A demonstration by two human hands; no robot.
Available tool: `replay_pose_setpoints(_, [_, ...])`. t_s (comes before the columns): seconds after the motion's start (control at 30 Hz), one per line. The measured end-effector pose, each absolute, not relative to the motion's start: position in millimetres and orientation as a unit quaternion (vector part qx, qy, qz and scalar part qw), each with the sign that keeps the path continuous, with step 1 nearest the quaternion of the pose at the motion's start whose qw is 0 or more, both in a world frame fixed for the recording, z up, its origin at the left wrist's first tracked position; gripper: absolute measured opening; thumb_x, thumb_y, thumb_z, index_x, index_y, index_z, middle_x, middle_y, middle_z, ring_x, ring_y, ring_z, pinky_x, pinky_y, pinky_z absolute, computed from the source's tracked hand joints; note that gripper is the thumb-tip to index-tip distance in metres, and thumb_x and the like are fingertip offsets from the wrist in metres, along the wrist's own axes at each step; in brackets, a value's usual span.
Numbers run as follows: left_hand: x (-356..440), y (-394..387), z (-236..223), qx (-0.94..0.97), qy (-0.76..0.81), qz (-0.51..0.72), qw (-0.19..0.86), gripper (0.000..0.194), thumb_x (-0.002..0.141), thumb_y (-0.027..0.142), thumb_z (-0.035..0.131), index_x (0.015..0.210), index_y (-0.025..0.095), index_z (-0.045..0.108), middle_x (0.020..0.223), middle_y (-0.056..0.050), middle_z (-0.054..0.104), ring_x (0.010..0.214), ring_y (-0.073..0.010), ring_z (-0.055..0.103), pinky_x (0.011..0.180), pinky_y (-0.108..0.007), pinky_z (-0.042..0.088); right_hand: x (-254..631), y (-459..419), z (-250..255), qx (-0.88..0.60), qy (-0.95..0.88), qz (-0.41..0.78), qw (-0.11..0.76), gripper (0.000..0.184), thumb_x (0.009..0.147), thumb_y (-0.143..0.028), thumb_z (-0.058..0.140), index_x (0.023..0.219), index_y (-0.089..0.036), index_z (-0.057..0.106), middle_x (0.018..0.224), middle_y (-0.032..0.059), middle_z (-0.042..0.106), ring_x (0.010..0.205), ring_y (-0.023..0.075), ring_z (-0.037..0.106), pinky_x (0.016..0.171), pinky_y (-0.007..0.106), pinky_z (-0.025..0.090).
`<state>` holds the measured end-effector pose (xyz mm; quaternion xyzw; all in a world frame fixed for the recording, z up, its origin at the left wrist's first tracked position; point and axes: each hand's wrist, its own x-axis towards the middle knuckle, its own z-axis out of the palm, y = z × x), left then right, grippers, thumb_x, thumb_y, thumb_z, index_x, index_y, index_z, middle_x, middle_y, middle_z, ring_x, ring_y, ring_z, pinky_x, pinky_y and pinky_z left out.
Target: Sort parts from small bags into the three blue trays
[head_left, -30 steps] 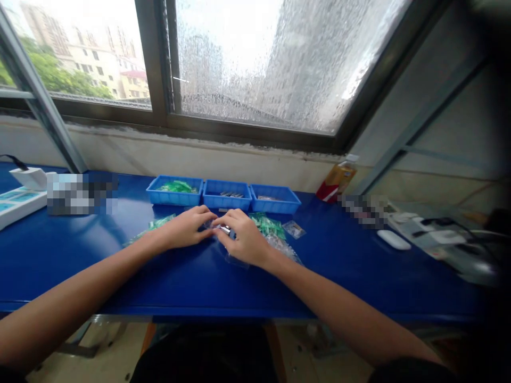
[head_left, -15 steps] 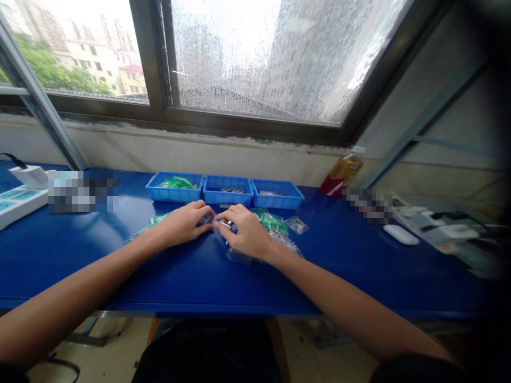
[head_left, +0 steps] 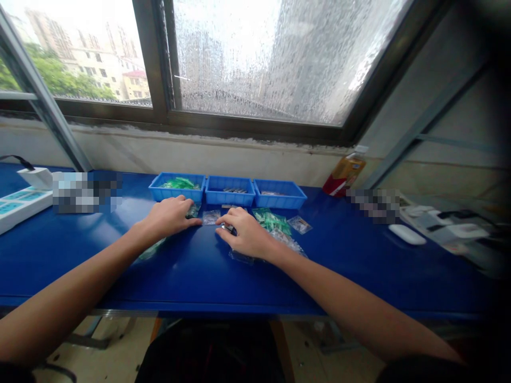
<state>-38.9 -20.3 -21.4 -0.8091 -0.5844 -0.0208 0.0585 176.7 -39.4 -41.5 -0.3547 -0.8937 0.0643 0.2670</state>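
My left hand (head_left: 171, 215) is over the left side of the work area, thumb and fingers closed around the edge of a small green packet (head_left: 194, 211). More green packets (head_left: 152, 250) lie partly hidden under that forearm. Between my hands a small clear plastic packet (head_left: 211, 217) lies flat on the blue table (head_left: 191, 276). My right hand (head_left: 245, 233) pinches a small shiny metal piece (head_left: 228, 227), whose exact kind I cannot make out. Beside that hand are a heap of green packets (head_left: 273, 221) and a pile of clear packets (head_left: 289, 242), partly covered by the wrist.
Three blue bins stand in a row behind my hands: the left bin (head_left: 175, 196) with green packets, the middle bin (head_left: 229, 199) with metal pieces, the right bin (head_left: 281, 202) with small items. A drink bottle (head_left: 344, 173), white case (head_left: 407, 234) and power strip (head_left: 26, 207) stand farther out.
My hands were together over a clear packet; my left hand has moved left to the green packets. The clear packet now lies on the table. My right hand keeps the metal piece.
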Motion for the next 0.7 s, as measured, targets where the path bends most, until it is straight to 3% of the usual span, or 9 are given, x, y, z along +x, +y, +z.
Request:
replay_pose_setpoints(0.1, [-40,-21,-19,-0.799,-0.596,-0.021,0.078,0.042,0.08,0.049,0.046,0.105,0.018,0.06,0.101,-0.014,0.064,0.086,-0.0329,0.062,0.065,-0.038,0.046,176,-40,-41,-0.353,-0.892,0.067,0.272,0.02,0.082,-0.027,0.055,0.092,-0.014,0.066,0.084,0.008,0.059,0.085,0.0182,0.05,0.082,0.033,0.04])
replay_pose_setpoints(0.2, [-35,-23,-17,-0.796,-0.585,-0.1,0.117,0.028,0.084,0.034,0.045,0.101,0.021,0.063,0.095,-0.01,0.068,0.079,-0.0264,0.064,0.063,-0.032,0.046,174,-42,-38,-0.362,-0.879,0.097,0.294,0.018,0.081,-0.027,0.056,0.089,-0.015,0.066,0.079,0.0062,0.061,0.081,0.0171,0.051,0.079,0.032,0.039])
replay_pose_setpoints(0.4, [-14,-39,-20,-0.843,-0.374,-0.332,0.197,0.017,0.087,0.027,0.048,0.088,0.018,0.062,0.088,-0.005,0.065,0.077,-0.0149,0.06,0.067,-0.025,0.047,169,-45,-29,-0.428,-0.737,0.35,0.39,0.047,0.088,-0.05,0.035,0.064,-0.015,0.057,0.055,0.0,0.051,0.053,0.0104,0.045,0.051,0.024,0.034])
replay_pose_setpoints(0.5, [-4,-48,-25,-0.871,-0.283,-0.335,0.22,0.015,0.086,0.023,0.048,0.09,0.018,0.062,0.091,-0.006,0.063,0.082,-0.015,0.056,0.072,-0.027,0.047,168,-47,-26,-0.421,-0.671,0.439,0.424,0.041,0.085,-0.046,0.04,0.058,-0.016,0.048,0.052,-0.0024,0.046,0.046,0.0082,0.04,0.046,0.023,0.031])
replay_pose_setpoints(0.6, [1,-51,-26,-0.884,-0.278,-0.338,0.167,0.02,0.084,0.03,0.053,0.097,0.018,0.062,0.095,-0.008,0.061,0.086,-0.0177,0.054,0.076,-0.032,0.047,169,-47,-26,-0.41,-0.672,0.426,0.446,0.028,0.083,-0.033,0.044,0.061,-0.017,0.049,0.052,-0.0038,0.044,0.046,0.0078,0.039,0.045,0.022,0.032])
replay_pose_setpoints(0.7, [0,-49,-20,-0.86,-0.353,-0.367,0.011,0.036,0.083,0.046,0.051,0.095,0.015,0.063,0.091,-0.009,0.061,0.086,-0.0201,0.055,0.078,-0.036,0.045,173,-44,-29,-0.405,-0.726,0.286,0.477,0.018,0.082,-0.025,0.046,0.077,-0.016,0.061,0.067,0.0002,0.053,0.057,0.0099,0.047,0.052,0.023,0.038])
